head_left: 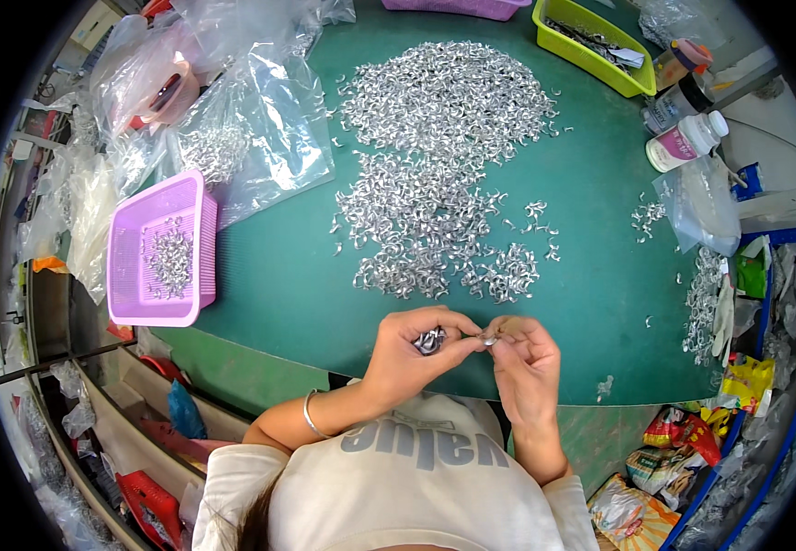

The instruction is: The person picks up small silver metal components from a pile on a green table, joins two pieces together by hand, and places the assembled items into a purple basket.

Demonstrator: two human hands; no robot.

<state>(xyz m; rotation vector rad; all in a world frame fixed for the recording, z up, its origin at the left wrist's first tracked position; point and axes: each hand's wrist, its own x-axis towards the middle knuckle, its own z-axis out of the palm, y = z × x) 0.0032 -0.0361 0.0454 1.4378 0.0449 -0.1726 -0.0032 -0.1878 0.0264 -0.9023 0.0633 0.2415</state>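
Near the table's front edge, my left hand (403,354) is curled around several small silver curved metal pieces (430,341). Its thumb and forefinger meet the fingertips of my right hand (526,367) at one small metal piece (489,340). Both hands pinch that piece; its exact shape is too small to tell. Just beyond my hands, a large pile of similar curved metal pieces (448,101) spreads over the green table (274,266), with looser clusters on its near and right sides.
A pink plastic basket (207,248) with some metal pieces stands at left, beside clear plastic bags (274,129). A yellow-green tray (591,62) with dark items is at the far right, near a white bottle (687,141). More pieces (703,303) lie along the right edge.
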